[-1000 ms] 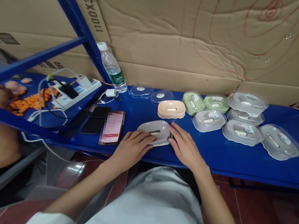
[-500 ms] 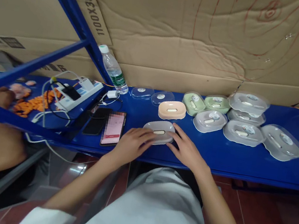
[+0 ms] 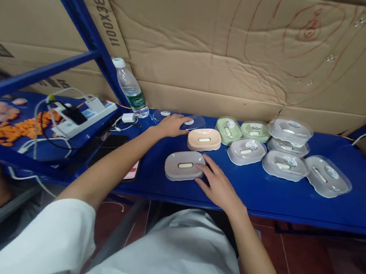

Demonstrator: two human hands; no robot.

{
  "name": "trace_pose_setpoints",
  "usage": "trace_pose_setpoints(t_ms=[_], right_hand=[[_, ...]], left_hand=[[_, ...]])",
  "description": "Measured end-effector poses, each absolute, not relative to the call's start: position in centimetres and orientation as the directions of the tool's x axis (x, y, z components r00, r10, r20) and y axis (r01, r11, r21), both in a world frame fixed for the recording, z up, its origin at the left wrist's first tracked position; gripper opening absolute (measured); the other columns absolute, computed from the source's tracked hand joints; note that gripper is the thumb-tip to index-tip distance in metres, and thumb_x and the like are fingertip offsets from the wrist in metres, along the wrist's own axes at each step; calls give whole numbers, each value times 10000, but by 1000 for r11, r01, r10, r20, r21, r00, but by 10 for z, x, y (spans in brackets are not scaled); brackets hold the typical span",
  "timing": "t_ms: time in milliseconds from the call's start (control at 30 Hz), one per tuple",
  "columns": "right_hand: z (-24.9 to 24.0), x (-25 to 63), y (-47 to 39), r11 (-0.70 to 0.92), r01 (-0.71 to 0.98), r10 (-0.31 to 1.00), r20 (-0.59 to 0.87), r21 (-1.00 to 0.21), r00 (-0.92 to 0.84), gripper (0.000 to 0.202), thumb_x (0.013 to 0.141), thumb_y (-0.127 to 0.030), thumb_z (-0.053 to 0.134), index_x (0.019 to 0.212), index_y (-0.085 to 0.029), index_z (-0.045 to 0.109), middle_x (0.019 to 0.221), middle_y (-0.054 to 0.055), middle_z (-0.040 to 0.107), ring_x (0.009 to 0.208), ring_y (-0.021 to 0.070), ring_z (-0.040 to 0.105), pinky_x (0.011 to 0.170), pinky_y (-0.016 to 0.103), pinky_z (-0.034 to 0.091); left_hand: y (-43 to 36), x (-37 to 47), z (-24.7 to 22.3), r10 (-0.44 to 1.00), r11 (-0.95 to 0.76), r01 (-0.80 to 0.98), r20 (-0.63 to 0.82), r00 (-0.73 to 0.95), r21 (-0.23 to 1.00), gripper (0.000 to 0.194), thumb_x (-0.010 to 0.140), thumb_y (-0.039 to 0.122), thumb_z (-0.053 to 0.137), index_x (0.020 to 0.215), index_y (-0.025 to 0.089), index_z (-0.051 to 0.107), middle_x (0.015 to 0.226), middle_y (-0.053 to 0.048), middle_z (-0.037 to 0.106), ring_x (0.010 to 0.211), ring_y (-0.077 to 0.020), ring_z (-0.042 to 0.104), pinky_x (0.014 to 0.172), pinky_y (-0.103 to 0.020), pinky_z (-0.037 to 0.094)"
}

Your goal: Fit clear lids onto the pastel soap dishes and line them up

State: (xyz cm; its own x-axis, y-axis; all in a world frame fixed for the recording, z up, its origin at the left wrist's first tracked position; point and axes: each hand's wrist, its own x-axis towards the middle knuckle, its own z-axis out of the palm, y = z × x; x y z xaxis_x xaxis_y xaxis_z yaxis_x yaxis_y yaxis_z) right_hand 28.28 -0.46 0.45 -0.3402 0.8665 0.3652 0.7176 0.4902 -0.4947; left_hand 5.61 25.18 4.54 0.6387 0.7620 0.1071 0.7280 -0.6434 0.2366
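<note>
An oblong grey soap dish (image 3: pixel 175 173) with a pale bar in its middle lies without a cover near the table's front edge. My right hand (image 3: pixel 219 183) has its fingers and thumb around the dish's right end. My left hand (image 3: pixel 172 126) reaches to the back, its fingers stretched out over a clear lid (image 3: pixel 197 122). Another clear lid (image 3: pixel 161 115) lies flat just left of it, partly behind the hand. An uncovered peach soap dish (image 3: pixel 203 146) stands between the lids and the grey dish.
Lidded green dishes (image 3: pixel 227 137) and several lidded grey dishes (image 3: pixel 283 171), some stacked, stand at right. At left are a water bottle (image 3: pixel 131 90), a charger (image 3: pixel 128 118), a partly hidden phone (image 3: pixel 132 173), a power strip (image 3: pixel 83 119), small orange pieces (image 3: pixel 25 128) and a blue frame (image 3: pixel 78 28).
My left hand has left the grey soap dish and moved back to the clear lids. My right hand stays at the dish's right end. The view has shifted slightly.
</note>
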Motion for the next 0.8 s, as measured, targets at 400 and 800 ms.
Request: trace_pose_setpoints(t_ms=[400, 800], right_hand=[[6, 282, -5, 485, 719, 871, 352, -497, -344, 468, 1068, -326, 566, 1529, -249, 541, 1706, 163, 382, 1571, 329, 414, 1249, 556, 438], [16, 282, -7, 497, 714, 825, 525, -493, -211, 905, 1053, -379, 609, 1726, -374, 5, 1808, 121, 41, 1645, 364, 227, 1279, 595, 376]], left_hand=[[216, 21, 50, 844, -532, 663, 272, 461, 527, 538, 890, 610, 718, 1217, 183, 714, 1260, -122, 758, 1166, -301, 701, 1112, -472, 507], [67, 3, 60, 720, -694, 552, 438, 539, 462, 444, 1097, 443, 514, 1499, 258, 541, 1581, -110, 565, 1496, -293, 516, 1255, -531, 428]])
